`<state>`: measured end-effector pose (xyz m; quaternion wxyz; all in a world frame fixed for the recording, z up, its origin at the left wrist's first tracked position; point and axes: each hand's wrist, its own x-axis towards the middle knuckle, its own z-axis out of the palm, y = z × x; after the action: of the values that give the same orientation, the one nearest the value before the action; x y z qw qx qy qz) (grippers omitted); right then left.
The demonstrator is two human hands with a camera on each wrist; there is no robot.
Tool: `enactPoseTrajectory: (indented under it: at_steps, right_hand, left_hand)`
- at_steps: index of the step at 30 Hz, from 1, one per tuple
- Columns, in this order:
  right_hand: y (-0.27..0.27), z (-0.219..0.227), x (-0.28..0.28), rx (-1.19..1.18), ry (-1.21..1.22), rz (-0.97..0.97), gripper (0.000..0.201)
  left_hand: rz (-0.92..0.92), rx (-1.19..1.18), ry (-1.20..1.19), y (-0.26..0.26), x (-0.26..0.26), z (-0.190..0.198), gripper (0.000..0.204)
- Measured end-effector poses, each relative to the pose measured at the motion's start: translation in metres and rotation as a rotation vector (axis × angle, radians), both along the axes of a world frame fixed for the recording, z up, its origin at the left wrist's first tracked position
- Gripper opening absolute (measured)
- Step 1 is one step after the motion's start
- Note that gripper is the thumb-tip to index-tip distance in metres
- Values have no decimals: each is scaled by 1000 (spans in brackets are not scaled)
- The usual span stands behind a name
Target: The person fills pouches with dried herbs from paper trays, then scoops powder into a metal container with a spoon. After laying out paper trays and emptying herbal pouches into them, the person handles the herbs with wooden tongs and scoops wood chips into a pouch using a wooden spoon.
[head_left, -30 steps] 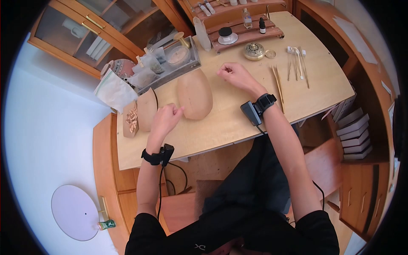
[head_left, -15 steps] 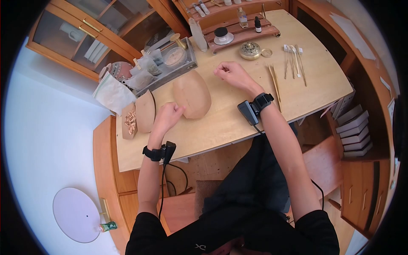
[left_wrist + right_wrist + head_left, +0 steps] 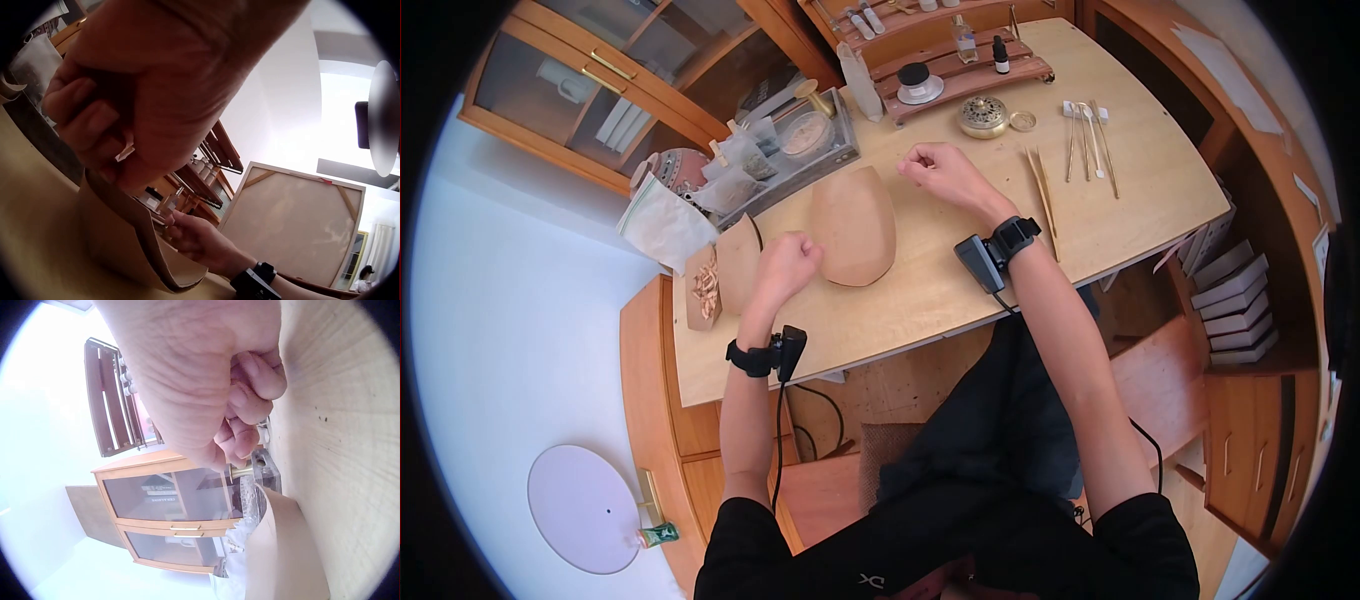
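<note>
My left hand (image 3: 785, 268), fingers curled, is beside an oval brown paper piece (image 3: 855, 225), overlapping its near-left edge in the head view. In the left wrist view its fingertips are close over the rim of a curved brown paper wall (image 3: 115, 244). No held thing shows in it. My right hand (image 3: 950, 177) is curled too, with nothing visible in its fingers, over the table (image 3: 930, 270) to the right of the paper. A second brown piece with a dark edge (image 3: 738, 265) and a small box of dried bits (image 3: 705, 290) sit left of the left hand.
A grey tray (image 3: 840, 145) of small bags stands behind the paper. Farther right are a pierced brass burner (image 3: 984, 117), wooden tongs (image 3: 1045, 205), several thin tools (image 3: 1092, 150) and a slatted wooden stand (image 3: 975, 70) with jars and bottles.
The head view has shifted slightly. My left hand has moved a little forward and left, its thumb no longer pointing out over the paper's edge. My right hand keeps nearly the same pose.
</note>
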<state>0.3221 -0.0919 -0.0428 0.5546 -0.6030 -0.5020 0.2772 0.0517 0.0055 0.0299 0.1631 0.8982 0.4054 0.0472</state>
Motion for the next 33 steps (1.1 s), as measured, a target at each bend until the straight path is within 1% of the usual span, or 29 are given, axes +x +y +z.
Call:
enactPoseTrajectory:
  at_steps: [3,5,6,8,9,11,12,13,14,16,20,22,23,24,25,26,27,29,30,32,33]
  right_hand:
    - [0,0,0,-10,7,6,26]
    - [0,1,0,-12,9,11,26]
    - [-1,1,0,-5,6,11,27]
    - [-1,0,0,3,4,8,27]
    - [-1,0,0,4,2,11,29]
    - [-2,1,-1,4,1,14,30]
    - [-3,3,-1,-5,10,14,32]
    - [-4,5,-2,-13,18,14,33]
    - [-6,8,-2,-13,18,15,33]
    - [-7,13,-3,-64,28,28,36]
    - [-5,9,-3,-62,42,51,34]
    - [-1,2,-1,51,53,12,30]
    - [-1,2,-1,51,53,9,30]
    - [0,3,-1,67,95,-40,27]
    - [0,3,0,82,138,-89,24]
    - [0,2,2,82,142,-92,24]
    - [1,1,3,114,171,-102,23]
    - [2,1,6,147,202,-112,23]
    - [2,1,7,156,204,-129,22]
    - [4,-1,11,166,205,-145,21]
    - [5,-3,14,160,216,-135,21]
  left_hand:
    - [-30,-31,-3,9,-2,2,25]
    - [-64,-52,-80,12,-3,3,25]
    - [-64,-52,-80,13,-3,5,25]
    - [-10,-173,-225,12,-2,12,26]
    - [-11,-174,-224,9,0,18,26]
    - [13,-239,-330,1,3,30,27]
    - [13,-239,-330,0,4,33,27]
    - [11,-278,-391,-1,6,34,28]
    - [10,-315,-453,-1,7,35,30]
    - [5,-335,-501,-1,13,33,30]
    - [-38,-400,-619,-3,30,24,32]
    - [-39,-439,-603,-8,36,22,31]
    - [-39,-478,-585,-10,39,22,30]
    - [-43,-480,-583,-14,40,21,30]
    - [-89,-453,-548,-19,38,21,27]
    - [-133,-425,-511,-24,36,21,23]
    - [-135,-426,-507,-25,31,17,23]
    - [-263,-344,-313,-28,19,11,20]
    - [-263,-344,-311,-34,15,11,20]
    - [-269,-239,-83,-51,10,12,22]
    - [-269,-237,-83,-56,9,10,22]
